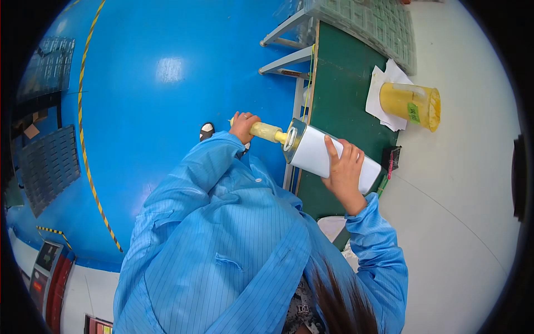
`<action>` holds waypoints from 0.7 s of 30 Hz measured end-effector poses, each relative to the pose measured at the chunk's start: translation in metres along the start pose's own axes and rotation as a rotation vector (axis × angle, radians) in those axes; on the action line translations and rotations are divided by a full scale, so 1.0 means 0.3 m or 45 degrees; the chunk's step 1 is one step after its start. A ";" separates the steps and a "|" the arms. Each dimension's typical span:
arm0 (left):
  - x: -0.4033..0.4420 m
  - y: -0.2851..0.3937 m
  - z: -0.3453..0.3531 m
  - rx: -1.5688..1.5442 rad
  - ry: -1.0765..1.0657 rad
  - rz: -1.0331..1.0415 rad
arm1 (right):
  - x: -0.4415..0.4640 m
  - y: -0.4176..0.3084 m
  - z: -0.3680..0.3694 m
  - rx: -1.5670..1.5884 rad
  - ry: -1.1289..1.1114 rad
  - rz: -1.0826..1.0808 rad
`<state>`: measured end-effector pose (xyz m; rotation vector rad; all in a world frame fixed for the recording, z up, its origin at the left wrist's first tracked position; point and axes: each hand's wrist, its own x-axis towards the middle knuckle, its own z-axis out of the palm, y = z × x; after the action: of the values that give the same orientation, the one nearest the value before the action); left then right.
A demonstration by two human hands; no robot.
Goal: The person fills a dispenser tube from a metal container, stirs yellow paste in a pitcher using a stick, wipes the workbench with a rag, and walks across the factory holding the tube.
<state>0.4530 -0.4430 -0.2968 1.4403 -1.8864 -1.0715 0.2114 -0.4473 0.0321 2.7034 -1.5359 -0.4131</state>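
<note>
My left hand [243, 127] is closed around the end of a pale yellow cylinder [266, 132], which looks like a large syringe or tube. Its narrow yellow tip meets the mouth of a white rectangular container [313, 153] with a metallic-looking top and a handle. My right hand [345, 168] grips that container around its far half, thumb and fingers over the white side. The container is tilted, its mouth facing my left hand. Whether the tip goes inside the mouth cannot be made out.
A green tabletop [347, 72] lies beyond the container. On it, a yellow tub [410, 104] with a green label rests on white paper [375, 103]. Clear plastic trays [367, 25] are stacked at the top. A small black box [391, 157] stands near the right hand.
</note>
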 end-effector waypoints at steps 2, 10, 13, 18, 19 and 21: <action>0.001 0.000 -0.002 -0.005 -0.009 -0.004 | 0.001 -0.003 -0.001 0.004 0.002 0.001; 0.008 -0.003 -0.008 -0.008 -0.063 -0.019 | 0.006 -0.004 -0.003 0.000 0.014 0.000; 0.008 -0.005 -0.005 -0.010 -0.053 -0.020 | 0.006 -0.004 0.001 0.007 0.009 0.006; 0.007 -0.009 -0.001 -0.016 -0.044 -0.018 | 0.006 -0.006 0.003 0.007 0.008 0.002; 0.007 -0.010 0.000 -0.018 -0.044 -0.019 | 0.006 -0.008 0.002 0.001 0.005 0.002; 0.008 -0.011 0.000 -0.016 -0.054 -0.020 | 0.007 -0.009 0.004 -0.006 0.011 -0.003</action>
<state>0.4540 -0.4455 -0.2996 1.4383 -1.8975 -1.1273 0.2144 -0.4477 0.0302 2.6996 -1.5282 -0.4047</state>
